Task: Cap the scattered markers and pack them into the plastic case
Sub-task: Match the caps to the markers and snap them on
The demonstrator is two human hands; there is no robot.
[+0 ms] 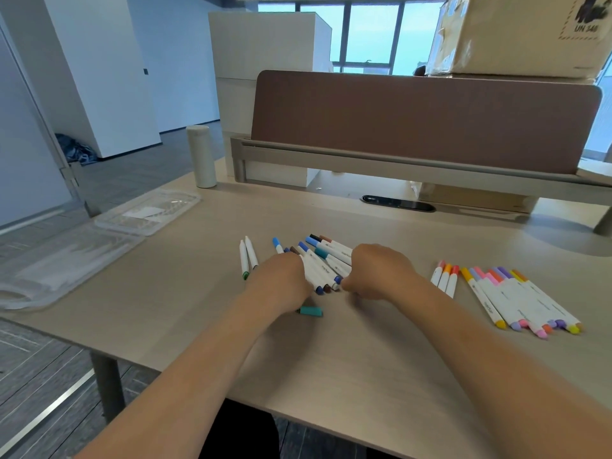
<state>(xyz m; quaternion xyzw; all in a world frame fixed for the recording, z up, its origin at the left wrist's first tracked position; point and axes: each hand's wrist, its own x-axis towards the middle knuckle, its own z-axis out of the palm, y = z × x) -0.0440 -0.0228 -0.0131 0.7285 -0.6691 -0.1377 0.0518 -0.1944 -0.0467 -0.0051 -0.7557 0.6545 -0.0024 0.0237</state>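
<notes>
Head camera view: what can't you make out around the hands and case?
Head view, left hand and right hand: fingers hidden behind their backs, grip on the blue markers unclear.
Teal piece: partly behind the left wrist; cap or marker unclear.
Plastic case: cut by left edge, contents blurred.

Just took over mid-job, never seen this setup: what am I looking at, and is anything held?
No machine here: a person works bare-handed, and the one picture comes from a camera on their head, looking down. On the table lie a blue and brown marker bundle, two markers left of it, warm-coloured rows to its right, a loose teal cap, and the open plastic case far left. The left hand curls over the bundle; the right hand touches its near ends, grip hidden.
</notes>
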